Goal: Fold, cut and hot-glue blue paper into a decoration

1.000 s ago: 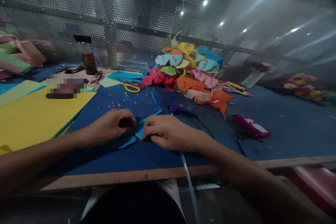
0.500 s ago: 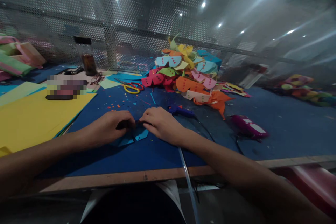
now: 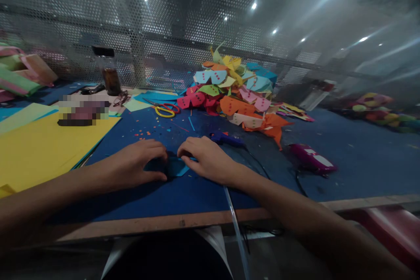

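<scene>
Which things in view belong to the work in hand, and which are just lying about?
In the work:
- blue paper, between the left hand and right hand
- perhaps glue gun and scissors, both untouched

Lying about, apparently:
- bottle
- yellow paper
- purple object

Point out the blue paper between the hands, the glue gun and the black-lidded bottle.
Blue paper (image 3: pixel 177 167), head view: on its exposed face.
Glue gun (image 3: pixel 231 140), head view: on its blue body.
Bottle (image 3: pixel 112 80), head view: on its lower wall.
</scene>
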Motion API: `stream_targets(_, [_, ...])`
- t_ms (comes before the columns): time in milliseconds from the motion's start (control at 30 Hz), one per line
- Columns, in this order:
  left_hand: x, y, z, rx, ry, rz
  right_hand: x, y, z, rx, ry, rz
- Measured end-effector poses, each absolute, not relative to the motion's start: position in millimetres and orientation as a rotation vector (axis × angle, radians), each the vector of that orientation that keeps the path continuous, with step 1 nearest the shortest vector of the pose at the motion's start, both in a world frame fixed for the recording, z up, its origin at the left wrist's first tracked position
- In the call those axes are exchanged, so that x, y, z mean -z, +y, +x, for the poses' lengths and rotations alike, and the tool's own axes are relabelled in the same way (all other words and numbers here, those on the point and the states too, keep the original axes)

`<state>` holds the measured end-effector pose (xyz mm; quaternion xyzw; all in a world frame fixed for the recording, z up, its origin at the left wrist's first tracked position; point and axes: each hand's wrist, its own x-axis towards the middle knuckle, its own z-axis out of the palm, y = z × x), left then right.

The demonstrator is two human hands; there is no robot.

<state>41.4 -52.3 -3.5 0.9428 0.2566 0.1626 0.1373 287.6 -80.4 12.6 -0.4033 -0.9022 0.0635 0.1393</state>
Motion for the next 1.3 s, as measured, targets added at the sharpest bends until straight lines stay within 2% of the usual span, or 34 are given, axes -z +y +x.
stream_targets(400, [0,-59,42,-0.535,0.785,2.662,-9,-79,285,-0.116,-2.619,-1.052])
stream_targets(767, [-4,-58,42,-0.505,0.846,2.531,-15,-65,261,-0.450,-2.643,-0.904])
stream_targets(1300, [-3,-45,31,-0.447,0.832,2.523,-4,-54,256,-0.708,-2.481,-1.043])
